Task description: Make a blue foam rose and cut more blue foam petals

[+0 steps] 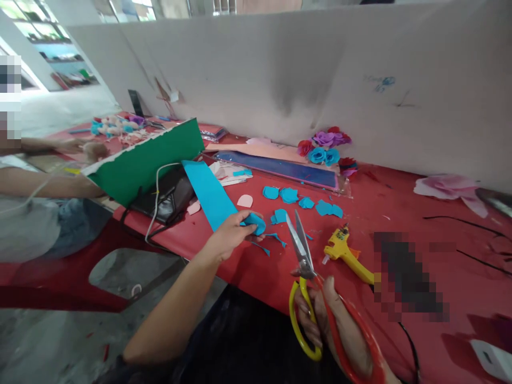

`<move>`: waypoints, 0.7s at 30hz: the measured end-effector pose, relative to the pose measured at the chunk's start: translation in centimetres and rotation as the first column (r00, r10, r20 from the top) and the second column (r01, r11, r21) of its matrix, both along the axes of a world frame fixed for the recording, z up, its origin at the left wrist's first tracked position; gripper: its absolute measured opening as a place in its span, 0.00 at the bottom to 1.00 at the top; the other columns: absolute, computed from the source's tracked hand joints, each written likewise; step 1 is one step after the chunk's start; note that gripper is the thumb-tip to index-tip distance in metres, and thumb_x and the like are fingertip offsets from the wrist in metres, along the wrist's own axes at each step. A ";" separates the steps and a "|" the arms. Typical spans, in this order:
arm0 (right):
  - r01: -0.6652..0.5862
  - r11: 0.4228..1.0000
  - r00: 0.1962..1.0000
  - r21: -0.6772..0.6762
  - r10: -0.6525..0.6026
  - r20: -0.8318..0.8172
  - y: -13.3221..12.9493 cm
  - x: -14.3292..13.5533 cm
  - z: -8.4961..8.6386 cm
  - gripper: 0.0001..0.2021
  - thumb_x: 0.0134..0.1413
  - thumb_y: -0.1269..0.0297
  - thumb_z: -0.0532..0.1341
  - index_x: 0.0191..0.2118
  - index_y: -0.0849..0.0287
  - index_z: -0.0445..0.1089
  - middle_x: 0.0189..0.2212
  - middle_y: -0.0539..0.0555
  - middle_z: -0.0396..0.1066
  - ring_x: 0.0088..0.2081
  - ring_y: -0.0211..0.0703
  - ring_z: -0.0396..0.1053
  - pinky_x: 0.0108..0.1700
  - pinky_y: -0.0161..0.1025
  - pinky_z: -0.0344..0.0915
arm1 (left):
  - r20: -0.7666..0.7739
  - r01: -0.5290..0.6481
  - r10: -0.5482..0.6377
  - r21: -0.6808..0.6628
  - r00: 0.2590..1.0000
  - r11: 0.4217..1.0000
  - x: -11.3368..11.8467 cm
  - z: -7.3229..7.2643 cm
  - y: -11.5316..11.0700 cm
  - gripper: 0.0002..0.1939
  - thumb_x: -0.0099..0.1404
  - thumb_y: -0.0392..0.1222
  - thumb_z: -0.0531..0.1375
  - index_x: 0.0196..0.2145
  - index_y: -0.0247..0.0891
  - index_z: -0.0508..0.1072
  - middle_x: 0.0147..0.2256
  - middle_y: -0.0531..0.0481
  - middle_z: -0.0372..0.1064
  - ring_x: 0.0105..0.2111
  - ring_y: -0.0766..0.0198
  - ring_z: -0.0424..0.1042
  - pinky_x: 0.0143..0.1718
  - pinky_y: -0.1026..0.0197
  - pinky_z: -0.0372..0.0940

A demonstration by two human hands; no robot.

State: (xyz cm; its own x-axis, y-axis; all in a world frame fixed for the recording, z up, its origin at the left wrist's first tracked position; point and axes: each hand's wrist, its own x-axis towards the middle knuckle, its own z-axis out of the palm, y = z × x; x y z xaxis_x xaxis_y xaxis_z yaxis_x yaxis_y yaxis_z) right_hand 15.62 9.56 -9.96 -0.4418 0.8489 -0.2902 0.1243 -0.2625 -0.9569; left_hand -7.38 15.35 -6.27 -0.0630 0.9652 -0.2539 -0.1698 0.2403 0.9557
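A small blue crepe-paper piece [256,224], cut and curved, is pinched between the thumb and fingers of my left hand [227,236] near the table's front edge. My right hand [349,332] grips the scissors [305,265] by their red and yellow handles. Their blades stand slightly apart, pointing up and away, to the right of the blue piece and not touching it. A long blue paper strip [210,193] lies just behind my left hand. Several cut blue petals [288,195] are spread in a row beyond the blades, with thin blue scraps [276,238] nearer.
A yellow glue gun [348,256] lies right of the scissors. Paper flowers [326,146] and a blue packet [280,168] sit toward the wall. A green board [152,160] stands at left, beside a black bag [170,197]. Another person's arms [52,178] reach in beyond it.
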 end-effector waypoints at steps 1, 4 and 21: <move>-0.004 1.000 1.000 -0.027 0.004 -0.019 0.4 -0.2 -0.6 0.39 0.45 0.24 0.42 0.32 0.57 0.70 0.10 0.45 0.54 0.10 0.36 0.52 0.11 0.34 0.53 | -0.027 0.002 -0.002 0.003 1.000 1.000 0.0 0.0 0.3 0.09 0.53 0.38 0.65 0.34 0.35 0.72 0.28 0.52 0.70 0.27 0.65 0.73 0.34 0.59 0.70; 0.026 0.999 0.999 -0.021 -0.027 -0.041 2.2 -0.5 -2.2 0.41 0.38 0.20 0.40 0.24 0.55 0.67 0.06 0.45 0.49 0.08 0.36 0.50 0.10 0.34 0.51 | -0.133 0.014 -0.012 0.013 0.991 1.000 0.4 0.0 1.9 0.14 0.51 0.38 0.67 0.35 0.35 0.70 0.26 0.51 0.72 0.23 0.65 0.72 0.28 0.62 0.67; 0.107 0.942 0.875 0.319 -0.241 0.419 0.2 3.0 3.0 0.16 0.54 0.63 0.58 0.50 0.54 0.65 0.24 0.52 0.72 0.25 0.48 0.70 0.28 0.39 0.58 | 0.002 -0.172 0.180 0.300 0.984 0.938 1.4 0.9 4.9 0.06 0.55 0.41 0.64 0.31 0.39 0.72 0.26 0.56 0.68 0.26 0.71 0.66 0.31 0.67 0.62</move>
State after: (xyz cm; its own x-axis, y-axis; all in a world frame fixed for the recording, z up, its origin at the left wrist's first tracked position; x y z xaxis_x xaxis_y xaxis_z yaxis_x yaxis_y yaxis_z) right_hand 18.59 9.76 -6.97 -0.1591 0.9741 -0.1608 0.5321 -0.0526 -0.8450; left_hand -6.01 20.28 -5.33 -0.2414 0.9693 0.0475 -0.1587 -0.0877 0.9834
